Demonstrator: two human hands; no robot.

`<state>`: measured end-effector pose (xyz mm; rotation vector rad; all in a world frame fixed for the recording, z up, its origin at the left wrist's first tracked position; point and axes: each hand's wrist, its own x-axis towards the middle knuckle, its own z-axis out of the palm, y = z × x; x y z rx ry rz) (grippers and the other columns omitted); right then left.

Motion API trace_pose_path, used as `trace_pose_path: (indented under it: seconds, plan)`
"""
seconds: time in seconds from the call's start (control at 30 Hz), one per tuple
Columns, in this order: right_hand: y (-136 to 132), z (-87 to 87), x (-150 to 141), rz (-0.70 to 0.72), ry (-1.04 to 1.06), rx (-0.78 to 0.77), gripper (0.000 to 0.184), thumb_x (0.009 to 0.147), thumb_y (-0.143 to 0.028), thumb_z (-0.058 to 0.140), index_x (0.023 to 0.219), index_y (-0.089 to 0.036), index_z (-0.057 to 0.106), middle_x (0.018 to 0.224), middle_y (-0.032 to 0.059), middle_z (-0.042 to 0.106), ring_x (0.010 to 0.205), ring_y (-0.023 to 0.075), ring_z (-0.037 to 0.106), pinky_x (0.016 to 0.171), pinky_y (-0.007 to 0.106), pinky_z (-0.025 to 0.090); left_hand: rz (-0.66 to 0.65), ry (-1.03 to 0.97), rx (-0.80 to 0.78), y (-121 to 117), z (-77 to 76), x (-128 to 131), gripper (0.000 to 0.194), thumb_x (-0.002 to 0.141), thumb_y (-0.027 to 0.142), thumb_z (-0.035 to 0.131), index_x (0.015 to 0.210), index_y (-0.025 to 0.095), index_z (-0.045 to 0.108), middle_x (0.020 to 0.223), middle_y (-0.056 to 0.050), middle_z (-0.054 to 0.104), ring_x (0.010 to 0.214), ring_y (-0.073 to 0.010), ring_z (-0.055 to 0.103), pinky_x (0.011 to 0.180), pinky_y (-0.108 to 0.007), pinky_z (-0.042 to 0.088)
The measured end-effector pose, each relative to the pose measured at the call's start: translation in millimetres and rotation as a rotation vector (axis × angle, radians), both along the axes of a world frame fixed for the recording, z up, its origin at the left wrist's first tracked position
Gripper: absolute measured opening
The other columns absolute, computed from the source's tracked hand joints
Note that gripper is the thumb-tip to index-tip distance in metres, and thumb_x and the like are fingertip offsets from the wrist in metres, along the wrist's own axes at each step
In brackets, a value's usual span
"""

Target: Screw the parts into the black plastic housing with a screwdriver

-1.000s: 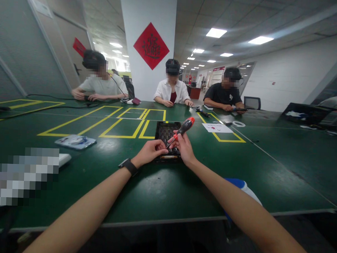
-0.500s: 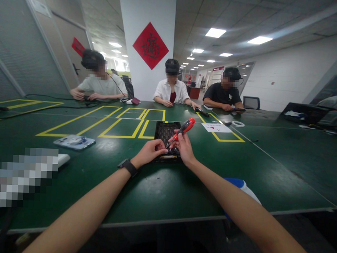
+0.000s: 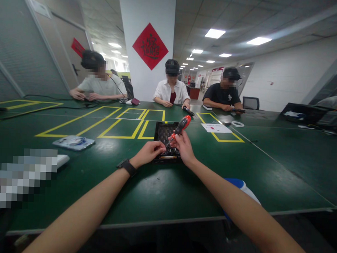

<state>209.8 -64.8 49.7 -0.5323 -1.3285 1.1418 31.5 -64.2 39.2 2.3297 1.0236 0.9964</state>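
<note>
A screwdriver [image 3: 182, 124] with a red and black handle is in my right hand [image 3: 184, 147], fingers closed round its lower part. The handle tilts up to the right, and the metal shaft slants down to the left. At the shaft's lower end, my left hand [image 3: 151, 151] has thumb and fingers pinched together; whether a small part is between them I cannot make out. Beneath both hands lies a black open case [image 3: 163, 130] with a patterned inside, on the green table. A dark watch is on my left wrist.
Left of the case lie a pale phone [image 3: 74, 142] and a blurred white object [image 3: 62, 160]. A printed paper [image 3: 216, 128] and a white ring [image 3: 237, 124] are to the right. A blue and white item [image 3: 239, 186] is partly under my right forearm. Three people sit opposite.
The screwdriver handle has swung a little left and lower in my right hand. My left hand stays almost in place. Across the table, a co-worker's hand has moved a black object leftward.
</note>
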Motion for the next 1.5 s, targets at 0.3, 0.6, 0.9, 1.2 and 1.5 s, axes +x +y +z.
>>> trace_pose_path:
  seconds: [0.3,0.6,0.9,1.2,1.5]
  plan:
    - [0.8,-1.6,-1.7,-0.017,0.036,0.006,0.029,0.079,-0.041,0.056,0.092,-0.023,0.037,0.070,-0.0035,0.064,0.050,0.0071,0.056,0.047,0.018,0.044,0.035,-0.066,0.015,-1.4,-1.9,3.6,0.031,0.076,0.043,0.059,0.082,0.013,0.062,0.070,-0.001,0.060,0.061,-0.0111,0.050,0.059,-0.022,0.040]
    - [-0.3,-2.0,-1.5,0.022,-0.050,0.018,0.029,0.083,-0.039,0.051,0.105,-0.022,0.044,0.083,0.0009,0.066,0.066,0.0087,0.059,0.059,0.021,0.050,0.059,-0.030,0.018,0.5,-2.0,0.8,0.029,0.079,0.040,0.057,0.081,0.012,0.064,0.070,-0.002,0.062,0.062,-0.0116,0.051,0.060,-0.023,0.039]
    - [0.5,-0.4,-0.3,0.148,-0.031,0.000,0.045,0.078,-0.034,0.060,0.117,-0.026,0.038,0.084,0.0010,0.067,0.072,0.0136,0.065,0.064,0.030,0.056,0.013,-0.035,0.023,-0.9,-1.2,1.2,0.029,0.083,0.037,0.051,0.084,0.012,0.067,0.074,-0.003,0.065,0.065,-0.0129,0.055,0.065,-0.023,0.041]
    - [6.6,-6.1,-0.7,0.065,0.002,-0.034,0.038,0.071,-0.035,0.067,0.101,-0.019,0.051,0.084,0.0030,0.067,0.077,0.0156,0.068,0.068,0.028,0.057,0.061,-0.053,0.050,-1.4,-2.4,3.9,0.028,0.076,0.040,0.059,0.080,0.014,0.065,0.069,-0.001,0.062,0.059,-0.0103,0.050,0.059,-0.022,0.040]
    - [3.9,-5.4,-2.6,0.028,0.062,-0.048,0.035,0.069,-0.033,0.069,0.095,-0.020,0.049,0.081,0.0003,0.065,0.076,0.0156,0.068,0.066,0.026,0.057,0.041,-0.108,-0.028,-2.0,-3.8,4.5,0.035,0.070,0.046,0.065,0.078,0.013,0.064,0.064,-0.001,0.061,0.056,-0.0098,0.050,0.055,-0.021,0.041]
